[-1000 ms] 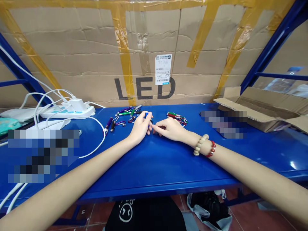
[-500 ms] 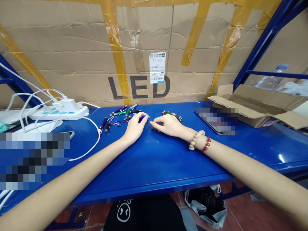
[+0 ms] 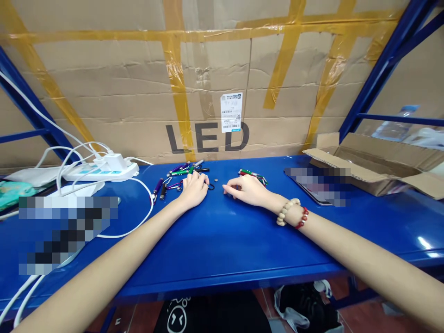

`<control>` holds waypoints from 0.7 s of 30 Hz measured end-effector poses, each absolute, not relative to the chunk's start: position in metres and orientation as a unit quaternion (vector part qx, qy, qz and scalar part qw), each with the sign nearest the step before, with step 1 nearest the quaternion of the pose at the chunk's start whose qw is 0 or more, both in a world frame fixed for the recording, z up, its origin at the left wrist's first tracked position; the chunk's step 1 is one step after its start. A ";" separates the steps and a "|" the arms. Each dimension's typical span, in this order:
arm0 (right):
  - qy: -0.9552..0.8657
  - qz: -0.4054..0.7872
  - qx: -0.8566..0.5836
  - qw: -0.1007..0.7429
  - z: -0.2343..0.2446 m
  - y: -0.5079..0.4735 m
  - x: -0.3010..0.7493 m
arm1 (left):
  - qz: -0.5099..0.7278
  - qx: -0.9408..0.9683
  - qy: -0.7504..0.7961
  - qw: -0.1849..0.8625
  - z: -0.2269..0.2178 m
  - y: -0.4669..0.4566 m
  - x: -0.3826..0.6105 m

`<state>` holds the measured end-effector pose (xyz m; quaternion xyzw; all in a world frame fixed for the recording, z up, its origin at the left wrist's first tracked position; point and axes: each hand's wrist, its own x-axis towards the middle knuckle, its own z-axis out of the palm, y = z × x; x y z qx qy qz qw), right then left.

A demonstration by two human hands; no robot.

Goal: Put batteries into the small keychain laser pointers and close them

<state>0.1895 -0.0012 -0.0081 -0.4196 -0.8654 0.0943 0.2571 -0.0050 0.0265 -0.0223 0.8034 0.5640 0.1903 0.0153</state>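
Note:
My left hand (image 3: 194, 189) lies on the blue table (image 3: 222, 240), its fingers curled over a small keychain flashlight whose black clip ring (image 3: 211, 186) pokes out by the fingertips. Just behind this hand is a heap of small coloured keychain flashlights (image 3: 180, 172). My right hand (image 3: 247, 190), with bead bracelets on its wrist, rests a short way to the right. Its fingers are curled and its index finger points left along the table; what it holds, if anything, is hidden. A tiny round part (image 3: 216, 180) lies between the hands. A second small bunch of flashlights (image 3: 255, 175) lies behind my right hand.
A white power strip (image 3: 104, 172) with plugs and looping white cables sits at the back left. An open cardboard box (image 3: 374, 166) stands at the right, with a flat dark device (image 3: 312, 189) beside it. A taped carton marked LED (image 3: 208, 138) walls the back. A bag (image 3: 305, 305) lies under the table.
My left hand has lowered the blue flashlight it held up and now rests flat on the table. The hands have drawn slightly apart, and a tiny round part now lies between them.

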 end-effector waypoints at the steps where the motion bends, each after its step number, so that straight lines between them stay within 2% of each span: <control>1: -0.864 0.097 -0.420 0.259 -0.009 0.000 0.189 | 0.189 0.804 0.564 0.011 -0.023 0.028 -0.005; 12: -0.850 0.030 -0.457 0.261 -0.003 -0.005 0.197 | 0.202 0.797 0.567 -0.039 -0.022 0.025 -0.006; 16: -0.839 -0.012 -0.476 0.265 0.007 -0.011 0.203 | 0.236 0.808 0.530 -0.102 -0.007 0.005 0.002; 19: -0.829 -0.066 -0.458 0.313 0.021 -0.026 0.216 | 0.274 0.830 0.466 -0.135 0.009 -0.034 0.006; 21: -0.818 -0.062 -0.435 0.370 0.031 -0.038 0.230 | 0.308 0.832 0.447 -0.114 0.013 -0.064 0.002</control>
